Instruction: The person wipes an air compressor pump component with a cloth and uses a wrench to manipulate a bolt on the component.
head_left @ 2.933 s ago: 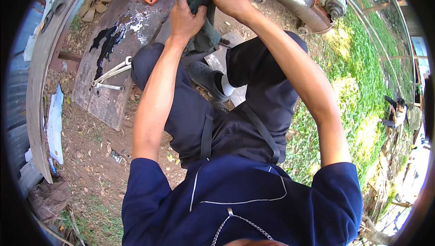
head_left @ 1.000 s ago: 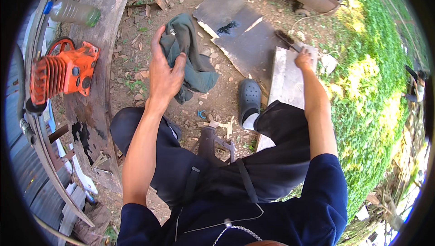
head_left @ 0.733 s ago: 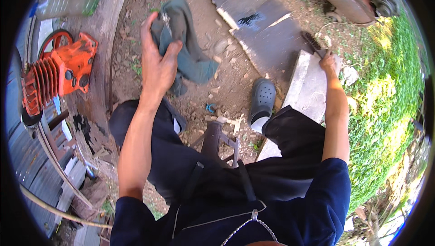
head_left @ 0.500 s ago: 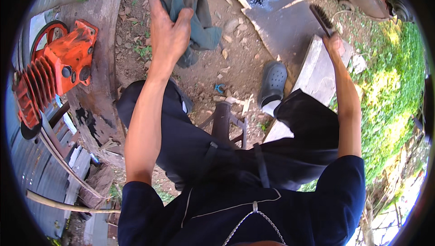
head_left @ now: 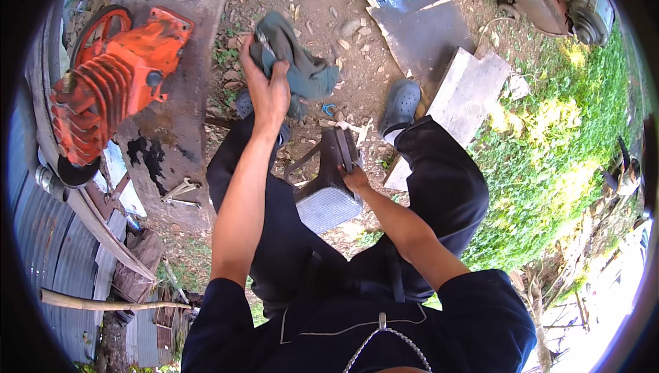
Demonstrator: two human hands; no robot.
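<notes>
I am monitoring two bare hands through the head view. The left hand point(head_left: 269, 98) is holding a dark green cloth point(head_left: 295, 61) out in front, over the dirt ground point(head_left: 309, 2). Its fingers are curling partway around the bunched fabric, with the thumb lying on the right side. I am judging the cloth soft, limp and light; the gathered middle is offering the surest hold, as the far end is hanging loose. The left forearm point(head_left: 237, 208) is reaching nearly straight forward. The right hand point(head_left: 355, 178) is resting against a brown stool point(head_left: 328, 210) between the legs point(head_left: 446, 181); I cannot tell how tightly it is gripping. I am rating the stool stiff, best held by its frame. The right forearm point(head_left: 405, 225) is slanting inward.
</notes>
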